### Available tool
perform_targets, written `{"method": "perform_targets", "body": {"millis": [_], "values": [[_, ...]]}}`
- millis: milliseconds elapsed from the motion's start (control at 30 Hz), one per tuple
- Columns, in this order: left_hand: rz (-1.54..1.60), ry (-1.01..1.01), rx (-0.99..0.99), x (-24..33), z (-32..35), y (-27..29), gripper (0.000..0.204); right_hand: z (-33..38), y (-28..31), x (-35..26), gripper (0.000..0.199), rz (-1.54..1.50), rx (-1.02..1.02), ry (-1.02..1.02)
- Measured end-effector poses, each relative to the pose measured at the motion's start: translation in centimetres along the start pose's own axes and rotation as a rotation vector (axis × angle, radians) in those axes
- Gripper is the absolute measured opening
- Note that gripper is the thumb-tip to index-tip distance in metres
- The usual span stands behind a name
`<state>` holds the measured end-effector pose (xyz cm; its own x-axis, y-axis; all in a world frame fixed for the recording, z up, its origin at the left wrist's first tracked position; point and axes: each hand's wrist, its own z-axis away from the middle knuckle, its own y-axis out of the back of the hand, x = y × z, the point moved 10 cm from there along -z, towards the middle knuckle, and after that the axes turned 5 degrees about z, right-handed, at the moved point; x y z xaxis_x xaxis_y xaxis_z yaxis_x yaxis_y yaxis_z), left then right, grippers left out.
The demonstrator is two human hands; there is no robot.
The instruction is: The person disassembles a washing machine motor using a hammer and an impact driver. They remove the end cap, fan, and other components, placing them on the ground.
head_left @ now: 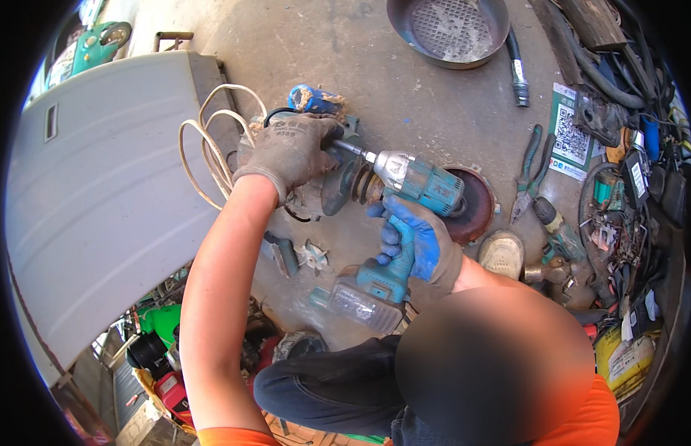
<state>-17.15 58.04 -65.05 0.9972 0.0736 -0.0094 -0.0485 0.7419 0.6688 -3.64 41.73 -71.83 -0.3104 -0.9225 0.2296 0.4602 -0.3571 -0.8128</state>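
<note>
My right hand (422,239), in a blue-palmed glove, grips the handle of a teal cordless impact driver (435,186) with a battery at its base. The driver's long bit (353,150) points left toward my left hand (292,149). That hand, in a dirty grey glove, is closed over the top of a grey-green machine (312,197); its fingers curl near the bit's tip, and what they hold is hidden. Behind the driver show the machine's spring-like coil (368,186) and a round dark red wheel (479,204). Just beyond the left hand lies a blue cylindrical part (316,99).
A cream cable (204,141) loops beside a large grey panel (115,186) on the left. Pliers (533,175), another drill (559,230) and a hammer (550,271) lie right. A round metal pan (449,33) sits at the far side. My shoe (501,254) is near the wheel.
</note>
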Motion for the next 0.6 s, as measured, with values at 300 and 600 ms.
{"method": "perform_targets", "body": {"millis": [300, 600], "values": [[-0.19, -0.305, 0.192, 3.4, 1.4, 0.3, 0.024, 1.9, 1.4, -1.3, 0.037, 0.103, -0.016, 0.005], [-0.118, -0.522, 0.084, 4.5, 10.4, 1.3, 0.024, 4.8, 3.2, -1.1, 0.043, 0.364, -0.169, -0.161]]}}
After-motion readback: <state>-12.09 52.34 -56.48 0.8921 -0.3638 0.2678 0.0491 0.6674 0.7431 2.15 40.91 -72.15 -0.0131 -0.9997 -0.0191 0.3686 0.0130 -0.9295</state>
